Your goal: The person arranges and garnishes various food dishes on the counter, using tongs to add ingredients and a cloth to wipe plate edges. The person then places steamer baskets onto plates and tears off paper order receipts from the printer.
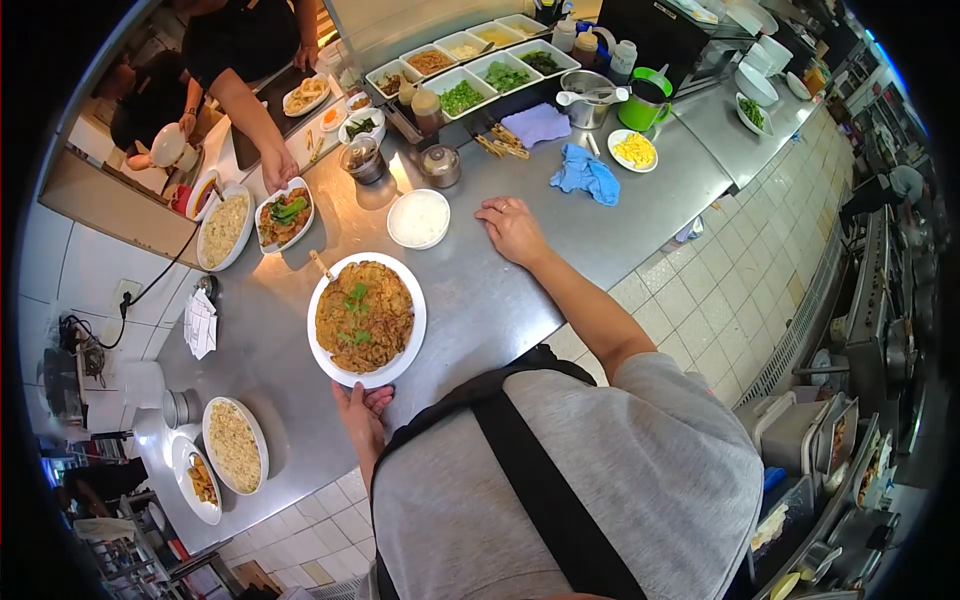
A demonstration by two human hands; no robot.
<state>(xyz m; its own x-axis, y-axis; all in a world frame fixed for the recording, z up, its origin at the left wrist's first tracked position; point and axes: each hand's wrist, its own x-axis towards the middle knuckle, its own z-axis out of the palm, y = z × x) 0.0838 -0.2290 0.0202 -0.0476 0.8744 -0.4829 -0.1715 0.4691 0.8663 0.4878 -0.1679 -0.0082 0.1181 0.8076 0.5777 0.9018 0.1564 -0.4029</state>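
Observation:
My left hand [366, 410] is at the near rim of a round white plate [418, 345], its fingers partly under the edge. A browned omelette-like dish [370, 310] topped with green leaves covers the plate, and a small handle sticks out at its upper left. My right hand [508, 228] rests on the steel counter [480, 300], fingers loosely spread and holding nothing. Between the plate and that hand stands a bowl of white rice [418, 218]. A co-worker's hand [279, 168] touches a dish of meat and greens [285, 215] across the counter.
Oval dishes of fried rice [236, 445] sit at the lower left. Along the back are trays of chopped toppings [462, 97], glass jars [440, 165], a blue cloth [586, 175], a steel pot [588, 105], a green jug [645, 105] and a yellow-food plate [634, 151].

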